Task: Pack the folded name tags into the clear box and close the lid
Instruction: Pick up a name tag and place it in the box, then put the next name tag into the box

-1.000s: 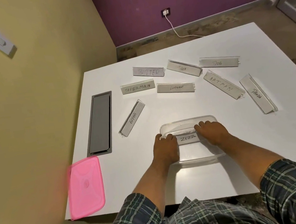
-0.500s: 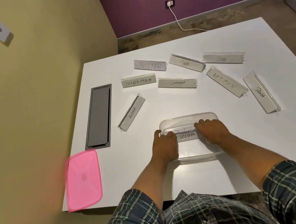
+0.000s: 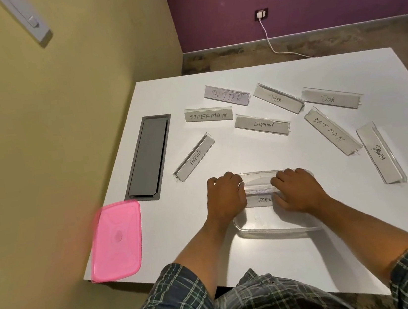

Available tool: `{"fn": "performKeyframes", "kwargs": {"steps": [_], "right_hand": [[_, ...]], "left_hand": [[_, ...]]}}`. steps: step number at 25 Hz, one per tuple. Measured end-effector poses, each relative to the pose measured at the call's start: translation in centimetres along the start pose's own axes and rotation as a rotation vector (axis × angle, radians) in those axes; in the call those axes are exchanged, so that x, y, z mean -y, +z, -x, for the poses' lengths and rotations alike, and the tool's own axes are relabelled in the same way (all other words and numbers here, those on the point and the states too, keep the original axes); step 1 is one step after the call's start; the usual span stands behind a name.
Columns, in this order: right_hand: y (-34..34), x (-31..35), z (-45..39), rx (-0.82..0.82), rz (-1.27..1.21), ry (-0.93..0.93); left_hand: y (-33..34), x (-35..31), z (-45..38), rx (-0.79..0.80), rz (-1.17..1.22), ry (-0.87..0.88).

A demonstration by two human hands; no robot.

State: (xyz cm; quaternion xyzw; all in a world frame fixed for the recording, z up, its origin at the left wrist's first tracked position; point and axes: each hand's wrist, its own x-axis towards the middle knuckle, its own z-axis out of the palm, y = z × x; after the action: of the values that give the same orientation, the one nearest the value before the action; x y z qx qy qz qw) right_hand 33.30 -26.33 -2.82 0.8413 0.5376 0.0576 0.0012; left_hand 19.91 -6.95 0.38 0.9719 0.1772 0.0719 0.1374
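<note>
Inside the clear box, both hands, left and right, grip the ZEBRA tag, hiding its ends

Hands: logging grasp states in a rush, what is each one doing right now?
Left hand: fingers curled on one end of the ZEBRA name tag, over the clear box.
Right hand: gripping the tag's other end.

the clear box sits open near the table's front edge, with the zebra tag inside. eight tags lie scattered beyond it: alpha, superman, butter, elephant, tiger, dog, batman, panda. the pink lid lies flat at the front left corner.
</note>
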Motion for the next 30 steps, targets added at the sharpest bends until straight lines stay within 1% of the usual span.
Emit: {"fn": "performKeyframes", "kwargs": {"steps": [1, 3, 5, 6, 8, 10, 12, 14, 17, 20, 23, 26, 30], "right_hand": [[-0.5, 0.0, -0.9, -0.070, -0.046, 0.008], [-1.6, 0.4, -3.3, -0.182, -0.150, 0.099], [-2.4, 1.0, -6.1, -0.223, -0.245, 0.221], [-2.7, 1.2, -7.4, -0.206, -0.290, 0.272], [-2.6, 1.6, -10.3, -0.119, -0.360, 0.342], [-2.1, 2.0, -12.9, 0.005, -0.355, 0.373], [-1.3, 2.6, -15.1, 0.116, -0.314, 0.382], [-0.4, 3.2, -16.9, 0.208, -0.337, 0.386], [0.8, 4.3, -19.0, 0.302, -0.454, 0.485], [2.0, 5.8, -20.9, 0.395, -0.578, 0.574], [2.5, 6.5, -23.4, 0.404, -0.704, 0.578], [2.5, 6.7, -26.1, 0.378, -0.776, 0.565], [2.4, 6.2, -28.4, 0.468, -0.833, 0.552]], "left_hand": [[-0.5, 0.8, -0.4, -0.054, 0.038, -0.045], [-1.3, 3.0, -1.1, -0.123, 0.114, -0.166], [-1.9, 5.1, -1.4, -0.100, 0.213, -0.367], [-2.1, 6.1, -1.5, -0.055, 0.251, -0.477], [-2.3, 8.1, -1.9, 0.051, 0.302, -0.658], [-2.4, 10.0, -2.4, 0.163, 0.413, -0.803], [-2.3, 11.7, -2.9, 0.262, 0.544, -0.896], [-2.3, 13.0, -3.1, 0.306, 0.597, -0.917], [-2.1, 14.3, -3.6, 0.275, 0.617, -0.871], [-1.6, 14.9, -4.2, 0.251, 0.668, -0.886], [-1.3, 15.2, -4.8, 0.240, 0.714, -0.884], [-1.0, 15.6, -5.4, 0.257, 0.687, -0.883], [-0.4, 16.2, -5.7, 0.297, 0.646, -0.855]]}}
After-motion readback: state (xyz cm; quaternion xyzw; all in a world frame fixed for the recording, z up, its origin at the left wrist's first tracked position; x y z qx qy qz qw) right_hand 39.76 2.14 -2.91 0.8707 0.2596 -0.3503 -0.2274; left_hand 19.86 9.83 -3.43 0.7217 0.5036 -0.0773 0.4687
